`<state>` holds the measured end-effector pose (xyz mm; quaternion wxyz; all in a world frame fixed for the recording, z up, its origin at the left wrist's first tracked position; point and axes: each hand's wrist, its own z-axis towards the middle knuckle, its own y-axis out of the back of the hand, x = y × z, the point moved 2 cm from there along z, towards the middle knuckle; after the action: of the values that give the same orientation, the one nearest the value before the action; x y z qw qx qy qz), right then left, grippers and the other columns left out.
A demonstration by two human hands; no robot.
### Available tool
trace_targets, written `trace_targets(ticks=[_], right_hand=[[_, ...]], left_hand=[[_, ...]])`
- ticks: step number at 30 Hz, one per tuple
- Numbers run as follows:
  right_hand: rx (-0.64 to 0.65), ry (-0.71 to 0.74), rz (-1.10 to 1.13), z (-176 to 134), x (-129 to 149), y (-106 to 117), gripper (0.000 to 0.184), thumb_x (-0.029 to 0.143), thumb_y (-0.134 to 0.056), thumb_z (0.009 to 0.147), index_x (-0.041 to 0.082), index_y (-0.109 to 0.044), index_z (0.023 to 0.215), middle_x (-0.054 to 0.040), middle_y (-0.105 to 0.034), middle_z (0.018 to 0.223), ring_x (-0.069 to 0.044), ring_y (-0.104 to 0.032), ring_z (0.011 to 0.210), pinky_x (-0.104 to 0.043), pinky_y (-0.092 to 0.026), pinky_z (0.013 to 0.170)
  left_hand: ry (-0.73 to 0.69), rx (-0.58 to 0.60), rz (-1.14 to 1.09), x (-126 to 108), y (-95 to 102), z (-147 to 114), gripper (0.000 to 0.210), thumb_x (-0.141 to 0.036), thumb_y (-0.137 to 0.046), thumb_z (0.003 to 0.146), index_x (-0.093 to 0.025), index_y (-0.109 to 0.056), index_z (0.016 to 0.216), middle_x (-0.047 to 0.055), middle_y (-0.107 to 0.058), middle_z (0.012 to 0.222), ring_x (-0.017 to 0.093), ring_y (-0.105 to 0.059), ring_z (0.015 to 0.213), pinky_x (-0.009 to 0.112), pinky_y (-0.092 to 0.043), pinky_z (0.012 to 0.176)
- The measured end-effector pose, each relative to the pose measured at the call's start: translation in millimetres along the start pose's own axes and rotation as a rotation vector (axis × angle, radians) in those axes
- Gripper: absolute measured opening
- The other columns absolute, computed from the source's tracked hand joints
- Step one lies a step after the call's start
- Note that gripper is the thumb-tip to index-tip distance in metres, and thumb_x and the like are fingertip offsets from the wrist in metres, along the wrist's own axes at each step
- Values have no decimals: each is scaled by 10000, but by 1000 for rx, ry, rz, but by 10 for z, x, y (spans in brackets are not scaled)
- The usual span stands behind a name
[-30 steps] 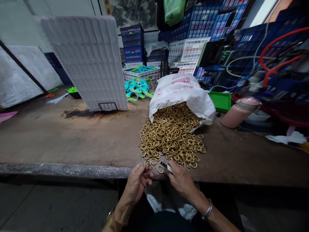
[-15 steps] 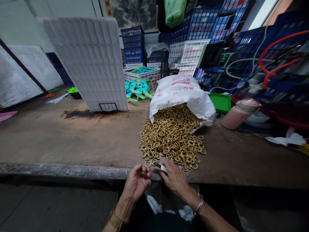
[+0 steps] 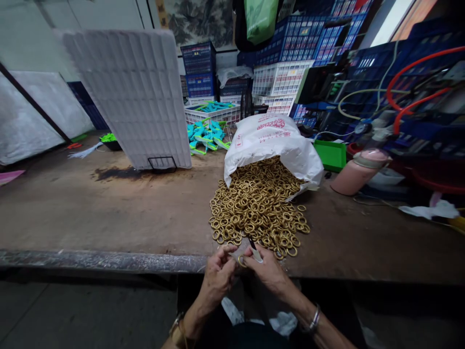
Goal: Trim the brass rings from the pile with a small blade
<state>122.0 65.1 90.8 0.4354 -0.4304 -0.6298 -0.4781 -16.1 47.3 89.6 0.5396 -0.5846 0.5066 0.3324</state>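
Observation:
A heap of brass-coloured rings spills from a white woven sack onto the table. At its front edge, my right hand grips a small knife-like tool with a dark end pointing up and a pale flat part. One ring shows at my right fingertips, between the two hands. Close beside it, my left hand has its fingers curled in, with thumb and forefinger toward that ring. Whatever lies inside the left fingers is hidden.
A tall pale ribbed panel stands on the left in a wire stand. Behind are turquoise-and-green pieces and stacked crates. A green tray and a pink bottle stand right of the sack.
My left hand has turned and moved right, toward my right hand. The tool has shifted right and points more upright. A ring now shows between my hands; earlier one was in my left fingers.

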Motion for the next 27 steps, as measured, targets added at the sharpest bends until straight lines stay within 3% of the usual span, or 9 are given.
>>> trace_targets(ticks=[2,5,11,15,20,23,27], right_hand=[[45,-93,132,-25,4,-29,133,284,-524,661,191,-434,629,89,-369,501,-49,-310,433,-188,-269,430],[124,-254,300,-70,22,-52,156,313,-513,672,208,-399,654,121,-291,448,-23,-179,337,-180,-152,340],[186,-314,404,-113,126,-67,191,350,-525,662,210,-396,680,111,-393,490,-6,-155,310,-164,-115,311],[139,-244,292,-71,97,-73,278,474,-434,732,202,-439,675,85,-415,499,-25,-189,318,-178,-151,315],[42,66,-37,-3,55,-61,281,438,-483,733,174,-510,642,31,-481,589,-90,-416,553,-209,-356,520],[49,97,-127,16,20,-79,279,419,-445,764,168,-541,686,13,-524,648,-113,-448,615,-227,-366,572],[61,92,-148,17,-9,-96,288,411,-410,791,169,-534,696,10,-530,657,-116,-459,626,-229,-362,584]], left_hand=[[-94,25,95,-11,-17,-5,210,-256,-588,736,-146,-613,913,0,-593,658,99,-537,561,203,-452,548],[-215,65,221,-38,-28,-27,160,-216,-529,774,-151,-650,855,47,-645,835,167,-586,794,267,-456,741],[-308,89,367,-101,-50,-54,175,-186,-487,793,-156,-649,854,43,-656,802,163,-589,766,259,-445,725],[-281,49,373,-125,-61,-53,149,-199,-481,794,-147,-618,767,24,-632,694,142,-568,661,242,-437,649],[-313,15,426,-111,-56,-65,139,-195,-485,781,-143,-584,699,7,-561,638,125,-498,614,229,-399,604],[-295,15,399,-98,-55,-56,144,-226,-493,779,-142,-568,689,3,-535,640,117,-467,615,225,-382,606],[-112,58,242,-60,-60,-23,224,-352,-519,771,-150,-529,675,-33,-462,546,78,-384,494,190,-315,488]])
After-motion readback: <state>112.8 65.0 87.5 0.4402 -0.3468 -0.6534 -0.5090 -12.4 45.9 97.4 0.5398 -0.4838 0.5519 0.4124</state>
